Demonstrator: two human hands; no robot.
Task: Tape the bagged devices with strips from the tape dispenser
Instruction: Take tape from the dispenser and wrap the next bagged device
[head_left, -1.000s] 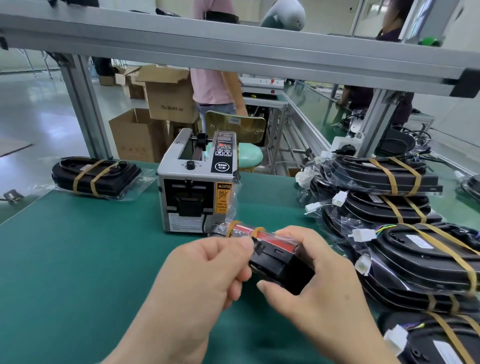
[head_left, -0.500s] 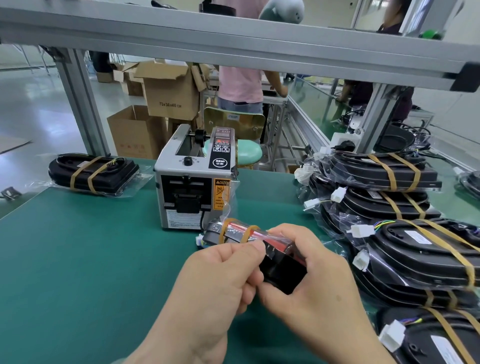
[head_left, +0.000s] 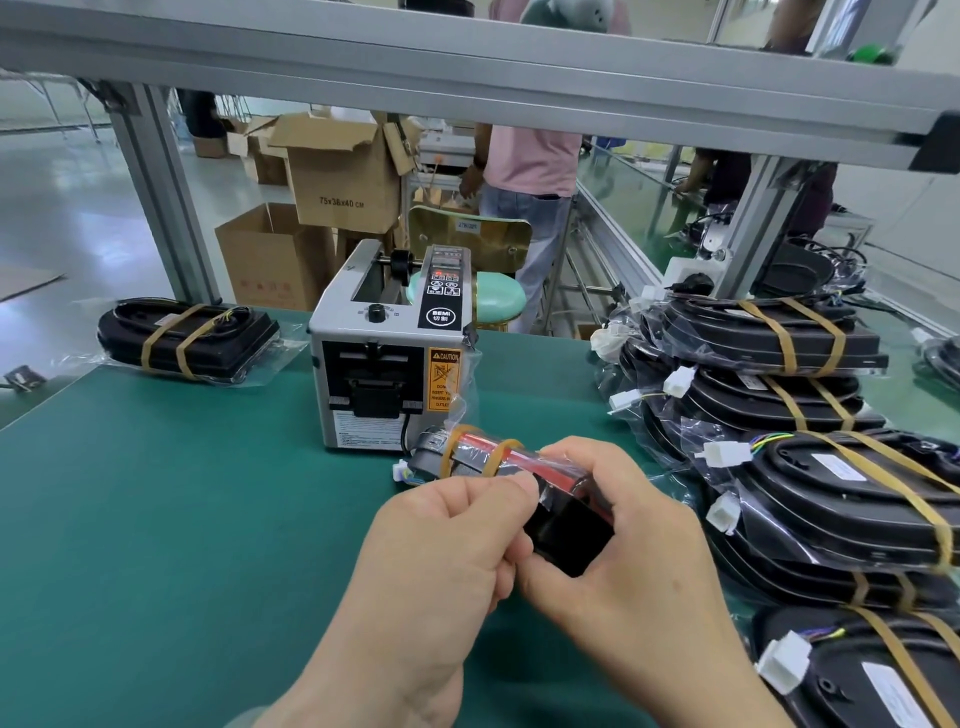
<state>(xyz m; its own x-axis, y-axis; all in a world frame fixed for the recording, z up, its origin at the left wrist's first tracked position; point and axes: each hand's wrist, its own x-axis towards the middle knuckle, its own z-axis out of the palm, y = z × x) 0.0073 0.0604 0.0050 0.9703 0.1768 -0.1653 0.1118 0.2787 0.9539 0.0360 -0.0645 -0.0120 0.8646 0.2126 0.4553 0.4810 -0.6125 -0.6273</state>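
Note:
A black device with a red stripe, in a clear bag (head_left: 519, 467), is held above the green table in front of the tape dispenser (head_left: 387, 364). Two brown tape strips ring its far end. My left hand (head_left: 447, 551) pinches the bag's near side with thumb and fingers. My right hand (head_left: 618, 561) grips the black body from the right and below. A white connector pokes out at the bag's left end.
A pile of bagged, taped black devices (head_left: 779, 415) fills the right side of the green table (head_left: 156, 519). One taped device (head_left: 187, 338) lies at the far left. Cardboard boxes (head_left: 337, 176), a stool and a person stand behind the aluminium frame.
The device has shifted slightly toward me and lower in both hands. My fingers have crept along the bag. The person behind has moved to the right.

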